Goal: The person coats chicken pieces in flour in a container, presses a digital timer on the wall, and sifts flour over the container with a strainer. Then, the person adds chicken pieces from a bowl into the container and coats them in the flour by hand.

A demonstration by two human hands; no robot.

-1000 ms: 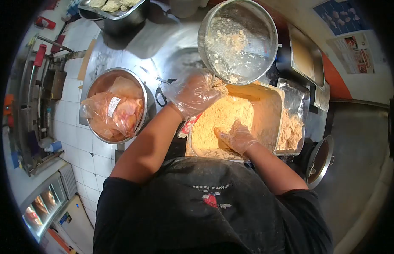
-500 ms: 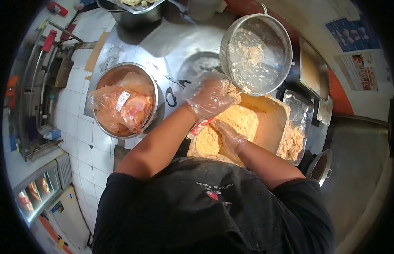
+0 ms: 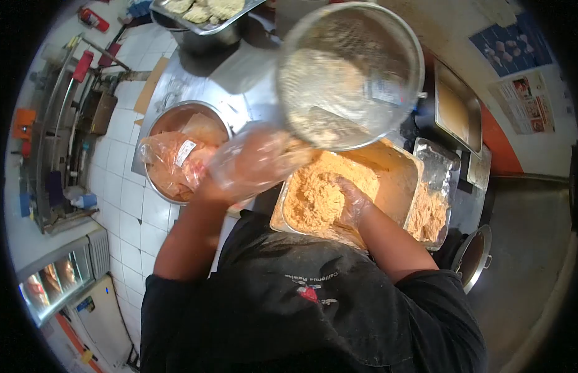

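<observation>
My left hand [image 3: 255,158], in a clear plastic glove and smeared by motion, has flour-caked fingers closed at the near-left rim of a large round mesh sieve [image 3: 351,74]. Pale crumbs cling to the sieve's mesh, which is tilted above the far side of a tub. My right hand [image 3: 354,202], also gloved, rests in the orange-yellow breading flour [image 3: 314,196] inside the tub [image 3: 394,177]. Its fingers look spread, with the tips partly sunk in the flour. Nothing distinct shows in that hand.
A steel bowl [image 3: 155,183] with bagged raw meat [image 3: 192,161] stands left. Behind are a tray [image 3: 230,18] of pale coated pieces and a dark pot [image 3: 208,43]. To the right, a clear tray [image 3: 435,158] holds clumped flour, beside a deep rectangular pan [image 3: 460,112].
The sieve has moved up and left, closer to the camera, with my left hand shifting left. My right hand has risen partly out of the flour. The scissors are hidden now.
</observation>
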